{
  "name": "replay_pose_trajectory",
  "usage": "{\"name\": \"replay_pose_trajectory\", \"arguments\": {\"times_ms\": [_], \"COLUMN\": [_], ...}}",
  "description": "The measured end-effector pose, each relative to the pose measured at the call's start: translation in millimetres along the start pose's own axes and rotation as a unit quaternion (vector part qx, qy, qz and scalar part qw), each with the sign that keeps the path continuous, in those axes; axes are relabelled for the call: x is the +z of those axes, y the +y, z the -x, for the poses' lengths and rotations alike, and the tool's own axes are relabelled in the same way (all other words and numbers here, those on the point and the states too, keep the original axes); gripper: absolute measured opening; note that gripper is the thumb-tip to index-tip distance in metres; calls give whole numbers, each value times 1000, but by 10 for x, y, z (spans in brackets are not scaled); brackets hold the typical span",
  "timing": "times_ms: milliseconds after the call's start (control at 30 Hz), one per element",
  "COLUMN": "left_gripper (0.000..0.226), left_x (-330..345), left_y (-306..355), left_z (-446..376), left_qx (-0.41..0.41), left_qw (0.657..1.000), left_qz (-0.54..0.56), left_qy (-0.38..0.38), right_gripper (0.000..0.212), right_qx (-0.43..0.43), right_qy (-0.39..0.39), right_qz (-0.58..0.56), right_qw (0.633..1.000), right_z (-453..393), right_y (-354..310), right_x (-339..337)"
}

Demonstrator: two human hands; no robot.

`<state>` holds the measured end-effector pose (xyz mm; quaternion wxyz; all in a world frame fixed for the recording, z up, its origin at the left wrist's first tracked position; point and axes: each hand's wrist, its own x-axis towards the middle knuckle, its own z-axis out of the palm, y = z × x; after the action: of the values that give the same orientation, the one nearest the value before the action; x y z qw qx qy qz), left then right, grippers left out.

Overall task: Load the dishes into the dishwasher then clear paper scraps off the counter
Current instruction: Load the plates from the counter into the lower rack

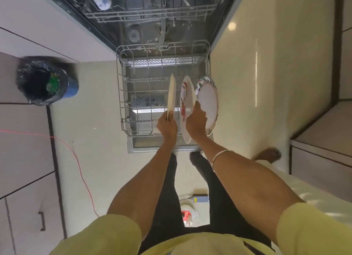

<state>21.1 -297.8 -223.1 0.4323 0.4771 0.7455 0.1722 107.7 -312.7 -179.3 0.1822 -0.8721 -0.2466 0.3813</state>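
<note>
Loading underway: left hand (167, 125) pinches a cream plate (172, 95), right hand (196, 122) grips two plates over the lower rack (122, 94); scraps remain

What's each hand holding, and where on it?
Left hand pinches the cream plate at its near rim. Right hand grips the red-patterned plate at its near edge.

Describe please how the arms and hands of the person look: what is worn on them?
Both arms are bare from above the elbow down to the hands. Short, pale yellow sleeves cover the upper arms. The right forearm carries one thin, light metal bangle. The left hand and the right hand wear no gloves, and no rings or watch can be made out.
</note>
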Motion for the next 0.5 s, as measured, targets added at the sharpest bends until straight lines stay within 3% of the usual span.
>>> {"name": "replay_pose_trajectory", "arguments": {"times_ms": [200, 500], "left_gripper": [23, 25], "left_x": [226, 481], "left_y": [-315, -582], "left_z": [-221, -411], "left_qx": [-10, -18], "left_qw": [999, 999], "left_qz": [20, -9], "left_qy": [28, -48], "right_gripper": [40, 34], "right_qx": [-15, 21], "right_qy": [-13, -34], "right_qz": [-38, -61], "right_qw": [999, 997], "right_z": [-146, -381], "right_y": [164, 244], "right_x": [250, 636]}}
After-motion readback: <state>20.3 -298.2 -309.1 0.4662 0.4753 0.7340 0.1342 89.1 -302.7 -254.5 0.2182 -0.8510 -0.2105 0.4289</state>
